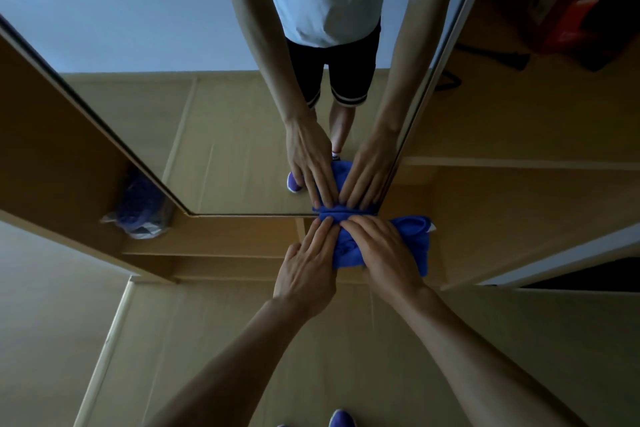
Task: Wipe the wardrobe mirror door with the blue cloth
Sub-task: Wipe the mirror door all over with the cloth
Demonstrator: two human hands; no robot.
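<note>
The mirror door (214,114) fills the upper middle of the view and reflects a person's arms, white shirt and dark shorts. A bunched blue cloth (412,236) is pressed against the mirror's bottom right corner. My left hand (308,267) lies flat on the cloth's left part, fingers pointing at the mirror's lower edge. My right hand (381,250) presses flat on the cloth's middle, fingers touching the glass edge. Both hands and the cloth show mirrored just above.
A wooden wardrobe side panel (52,156) stands at the left with a crumpled plastic bag (142,208) at its base. Wooden floor (277,357) lies below. A red box (575,10) sits at the upper right. My blue shoe (341,418) shows at the bottom.
</note>
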